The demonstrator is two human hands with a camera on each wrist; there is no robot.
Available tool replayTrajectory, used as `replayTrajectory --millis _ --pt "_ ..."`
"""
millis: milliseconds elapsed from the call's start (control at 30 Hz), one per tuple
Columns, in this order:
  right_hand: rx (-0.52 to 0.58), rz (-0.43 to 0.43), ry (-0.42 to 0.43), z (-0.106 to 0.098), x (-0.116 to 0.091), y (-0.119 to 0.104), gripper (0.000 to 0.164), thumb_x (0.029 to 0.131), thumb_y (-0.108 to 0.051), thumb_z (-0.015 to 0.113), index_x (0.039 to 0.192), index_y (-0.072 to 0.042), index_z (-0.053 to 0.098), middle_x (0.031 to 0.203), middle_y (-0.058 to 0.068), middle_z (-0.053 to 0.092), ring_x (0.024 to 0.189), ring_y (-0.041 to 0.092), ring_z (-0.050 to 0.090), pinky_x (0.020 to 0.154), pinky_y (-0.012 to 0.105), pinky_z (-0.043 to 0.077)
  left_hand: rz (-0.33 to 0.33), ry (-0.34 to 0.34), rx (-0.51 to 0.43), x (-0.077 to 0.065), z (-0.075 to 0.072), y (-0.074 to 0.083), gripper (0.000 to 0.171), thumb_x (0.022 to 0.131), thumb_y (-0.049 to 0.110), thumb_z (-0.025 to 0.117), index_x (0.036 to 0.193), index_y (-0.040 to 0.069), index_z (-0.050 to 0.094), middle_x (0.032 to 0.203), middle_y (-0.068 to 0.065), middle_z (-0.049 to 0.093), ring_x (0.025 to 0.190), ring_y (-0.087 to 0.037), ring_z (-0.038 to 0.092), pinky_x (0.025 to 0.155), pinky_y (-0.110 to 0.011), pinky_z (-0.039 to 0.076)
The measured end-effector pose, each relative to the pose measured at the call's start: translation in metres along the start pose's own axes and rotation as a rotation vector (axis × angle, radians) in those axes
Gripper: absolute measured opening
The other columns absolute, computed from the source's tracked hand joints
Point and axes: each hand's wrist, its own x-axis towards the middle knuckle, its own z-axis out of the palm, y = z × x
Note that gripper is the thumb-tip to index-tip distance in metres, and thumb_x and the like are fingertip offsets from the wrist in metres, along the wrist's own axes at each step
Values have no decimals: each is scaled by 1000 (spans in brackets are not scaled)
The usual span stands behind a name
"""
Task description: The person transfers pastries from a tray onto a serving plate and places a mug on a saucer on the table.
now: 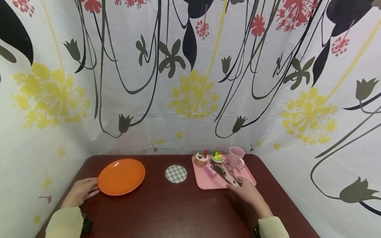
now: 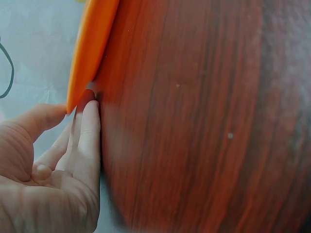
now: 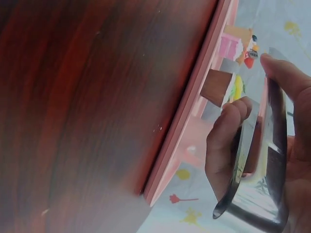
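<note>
At the left, my left hand (image 1: 82, 191) pinches the rim of an orange plate (image 1: 122, 177); in the left wrist view the thumb touches the rim's edge and the fingers reach beneath it. My right hand (image 1: 246, 191) holds metal tongs (image 3: 257, 189) over a pink tray (image 1: 205, 185), thumb on one arm and fingers round the other. The far ends of the tongs reach over the tray. On it stand a berry-topped cupcake (image 1: 201, 159), a cupcake with yellow and green topping (image 1: 217, 156), a small pink-purple block (image 1: 210, 171) and a pink mug (image 1: 236, 156).
A round checked coaster (image 1: 176, 174) lies between plate and tray on the dark wooden table (image 1: 166, 211). Flower-patterned cloth (image 1: 190, 132) hangs behind the table and along both sides.
</note>
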Motion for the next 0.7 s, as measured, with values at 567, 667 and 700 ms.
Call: replayTrajectory --millis 567,667,700 --pt "16 75 -106 15 10 -12 44 95 -44 81 110 -6 63 75 6 58 55 20 56 47 31 49 4 8 3 0 1 -1 69 116 30 49 158 -21 30 162 -43 34 120 -31 71 93 -33 67" --pt "0 61 -124 17 13 -11 53 94 -49 80 114 -3 63 80 8 60 58 22 59 49 33 51 10 6 21 0 1 0 70 116 32 49 158 -21 31 162 -43 35 122 -34 70 92 -32 67" --pt "-8 51 -130 17 14 -9 58 94 -52 79 116 -1 63 82 9 60 60 23 60 50 34 51 13 6 26 1 1 1 70 115 32 48 158 -20 31 162 -43 35 124 -36 69 92 -32 67"
